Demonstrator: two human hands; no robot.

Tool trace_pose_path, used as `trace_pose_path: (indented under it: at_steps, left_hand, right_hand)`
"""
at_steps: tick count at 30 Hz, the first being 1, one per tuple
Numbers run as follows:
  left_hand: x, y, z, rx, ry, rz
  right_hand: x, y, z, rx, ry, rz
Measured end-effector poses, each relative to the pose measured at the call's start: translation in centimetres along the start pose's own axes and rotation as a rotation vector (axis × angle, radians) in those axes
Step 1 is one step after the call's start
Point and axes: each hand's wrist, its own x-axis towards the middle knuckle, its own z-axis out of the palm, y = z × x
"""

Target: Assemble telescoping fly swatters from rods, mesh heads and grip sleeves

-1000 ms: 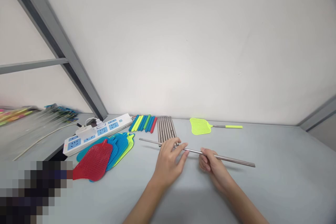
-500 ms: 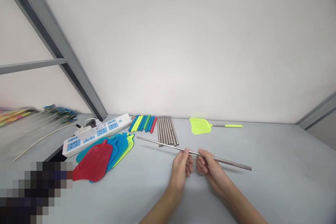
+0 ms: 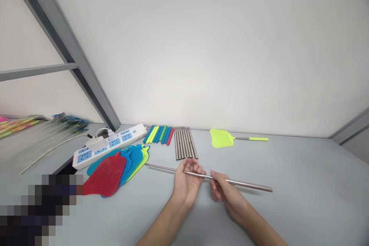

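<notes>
Since the earlier frame my left hand (image 3: pixel 187 188) had rolled palm up and drawn farther from my right hand (image 3: pixel 227 192), and the thin tip of the long metal rod (image 3: pixel 206 176) had dropped lower.

In the head view, I had the rod above the grey table (image 3: pixel 294 173), on the near side of the row of short metal tubes (image 3: pixel 184 144). Its thin end reached out left past the tubes, its thick end right past them. My right hand was clamped on the rod, thumb on top and fingers curled beneath. My left hand, nearest the tubes, was loosely spread, the rod resting across its slightly bent fingers.

Left of the tubes, just beside them, lay the coloured handles (image 3: pixel 163 133), with a red one closest. Farther left were the white power strip (image 3: pixel 122 138) and, nearer to me, overlapping swatter heads, the red swatter head (image 3: pixel 105 177) on top. Right of the tubes, well apart, lay a yellow-green swatter (image 3: pixel 223 138), its own handle pointing away from them.
</notes>
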Motion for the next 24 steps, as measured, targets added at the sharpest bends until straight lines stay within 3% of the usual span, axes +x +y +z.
trace_pose_path:
  at_steps: [7, 15, 20, 24]
  left_hand:
    - [-0.1, 0.1, -0.3, -0.040, -0.017, -0.045]
    - [0.1, 2.2, -0.4, -0.141, -0.056, -0.227]
    - [-0.6, 2.7, 0.6, -0.149, 0.007, -0.140]
    - [-0.8, 2.3, 0.9, -0.155, 0.059, -0.078]
  right_hand:
    - [-0.2, 0.5, 0.2, -0.056, -0.011, 0.020]
    - [-1.2, 1.4, 1.8, 0.102, -0.078, 0.034]
    - [-1.7, 1.3, 2.6, 0.316, -0.152, 0.079]
    - [-1.6, 1.3, 2.1, 0.337, -0.172, 0.076]
